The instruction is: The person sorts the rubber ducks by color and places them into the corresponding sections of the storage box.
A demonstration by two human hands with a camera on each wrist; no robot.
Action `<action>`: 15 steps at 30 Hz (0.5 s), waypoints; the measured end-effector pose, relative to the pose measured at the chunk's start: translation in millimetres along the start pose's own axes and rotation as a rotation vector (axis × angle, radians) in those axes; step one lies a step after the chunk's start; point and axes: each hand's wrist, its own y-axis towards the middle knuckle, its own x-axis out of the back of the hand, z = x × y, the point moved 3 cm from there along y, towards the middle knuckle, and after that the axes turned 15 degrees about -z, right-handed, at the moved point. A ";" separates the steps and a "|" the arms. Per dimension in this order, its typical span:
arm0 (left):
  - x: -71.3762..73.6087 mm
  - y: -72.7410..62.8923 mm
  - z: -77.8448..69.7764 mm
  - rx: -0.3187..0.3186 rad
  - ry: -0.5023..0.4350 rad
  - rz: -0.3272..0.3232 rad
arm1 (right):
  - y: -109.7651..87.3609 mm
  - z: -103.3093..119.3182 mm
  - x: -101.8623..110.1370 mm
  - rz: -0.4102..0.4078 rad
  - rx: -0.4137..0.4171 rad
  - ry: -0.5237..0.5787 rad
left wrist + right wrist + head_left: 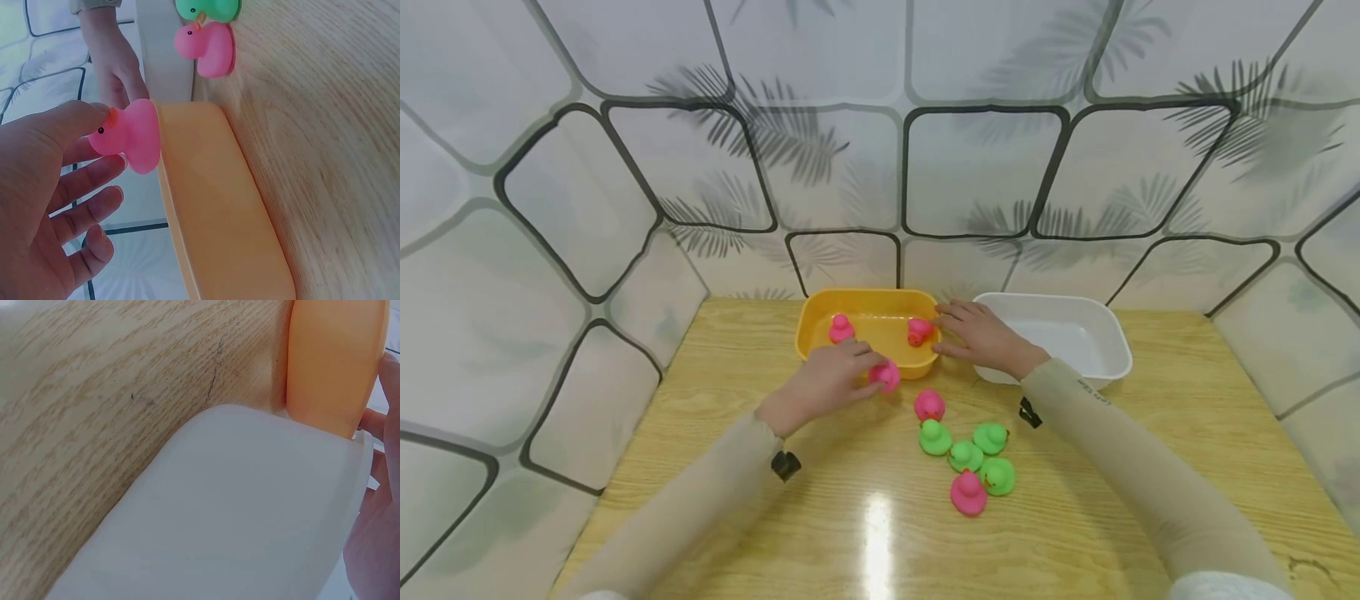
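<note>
At the front rim of the yellow tub (pixel 878 332), the left hand (pixel 823 383) pinches a pink duck (pixel 140 136) near its beak, with the thumb and a finger, while the other fingers are loose. Whether this duck touches the rim, I cannot tell. The right hand (pixel 985 337) has its fingers spread at the tub's right end, above the edge of the white tub (pixel 1067 333); it seems to grip nothing. Inside the yellow tub there are two other pink ducks (pixel 841 327); two further pink ducks (pixel 968 494) and four green ducks (pixel 966 457) are on the worktop (pixel 737 517). In my judgement, the held duck could slip, because the pinch is small, or its base could catch on the rim if it passes too low. The right hand could also push either tub, being so close to both.
</note>
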 end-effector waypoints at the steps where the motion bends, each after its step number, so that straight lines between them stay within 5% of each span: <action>1: 0.2 0.7 0.7 0.005 -0.002 0.005 | 0.0 -0.5 -0.7 0.001 0.001 0.000; 15: -1.0 4.6 8.0 0.041 -0.021 0.013 | 0.0 -3.6 -4.1 0.011 -0.010 0.000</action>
